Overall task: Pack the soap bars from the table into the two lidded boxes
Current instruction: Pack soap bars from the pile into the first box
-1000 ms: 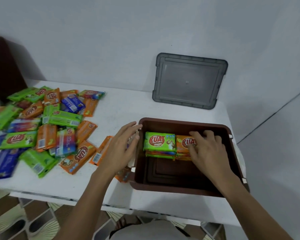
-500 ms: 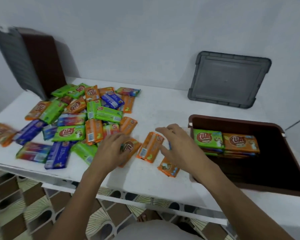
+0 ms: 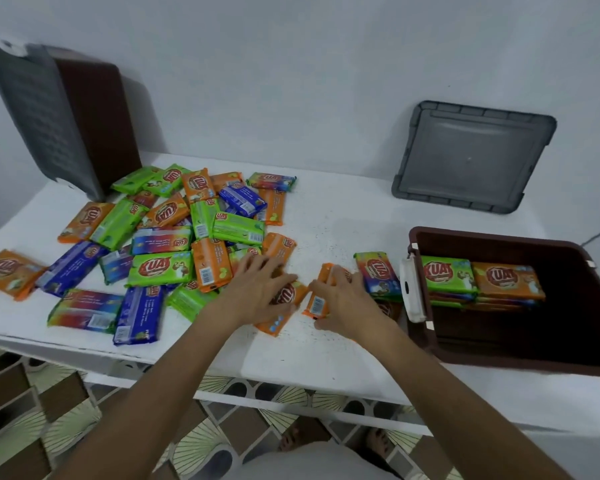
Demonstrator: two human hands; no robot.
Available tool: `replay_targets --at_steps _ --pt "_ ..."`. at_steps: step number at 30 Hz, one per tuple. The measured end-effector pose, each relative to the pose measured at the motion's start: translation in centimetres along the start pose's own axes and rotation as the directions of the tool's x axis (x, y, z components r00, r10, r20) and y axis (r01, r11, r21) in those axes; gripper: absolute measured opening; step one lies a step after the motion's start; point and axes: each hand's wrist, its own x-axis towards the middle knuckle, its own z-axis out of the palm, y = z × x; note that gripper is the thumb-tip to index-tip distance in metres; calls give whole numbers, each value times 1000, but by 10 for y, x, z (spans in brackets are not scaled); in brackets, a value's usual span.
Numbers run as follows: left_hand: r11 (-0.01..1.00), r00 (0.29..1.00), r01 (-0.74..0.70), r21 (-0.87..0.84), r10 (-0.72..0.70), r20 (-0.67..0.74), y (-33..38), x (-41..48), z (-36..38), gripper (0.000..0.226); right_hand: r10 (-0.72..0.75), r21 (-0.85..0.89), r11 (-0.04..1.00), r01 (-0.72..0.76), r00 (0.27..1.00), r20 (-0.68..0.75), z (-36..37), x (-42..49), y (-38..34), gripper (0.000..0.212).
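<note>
A heap of wrapped soap bars (image 3: 160, 268), green, orange, blue and rainbow, covers the left half of the white table (image 3: 326, 358). My left hand (image 3: 257, 289) lies with spread fingers on an orange soap bar (image 3: 284, 299) at the heap's right edge. My right hand (image 3: 347, 299) curls around another orange soap bar (image 3: 321, 292), which is tipped up on its long edge. An open brown box (image 3: 499, 355) stands at the right. Inside it, a green-topped stack (image 3: 445, 275) and an orange-topped stack (image 3: 506, 280) sit against the far wall.
A grey lid (image 3: 471, 157) leans on the wall behind the open box. A second brown box with its grey lid (image 3: 49, 109) stands on its side at the back left. A rainbow bar (image 3: 378, 271) lies beside the open box's white latch (image 3: 411, 289). Patterned floor and my feet show below the table edge.
Both hands left the open box and moved left onto the table. My view swung left with them. My right hand has closed around an orange bar and tipped it up.
</note>
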Motion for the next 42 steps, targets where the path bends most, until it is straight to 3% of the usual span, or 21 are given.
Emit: replay_targets --at_steps 6,11,22,30,37,42 --pt "996 990 -57 -72 66 126 2 9 -9 63 3 29 1000 -2 1000 -15 0 -6 -3 63" --pt "995 974 -28 -97 49 223 3 17 -16 62 15 191 982 12 990 -139 -8 -16 -3 45" --pt "991 985 -28 -132 50 166 -1 18 -23 40 107 445 893 63 932 -346 -40 -46 14 34" --pt "951 987 25 -309 25 156 8 15 -33 30 121 542 826 155 891 -438 -54 -72 30 35" --pt "883 996 60 -465 -22 86 18 20 -52 31 205 705 670 232 856 -476 -70 -104 76 24" --pt "704 976 164 -691 -217 11 30 22 -60 21 296 780 567 266 818 -494 -80 -124 135 25"
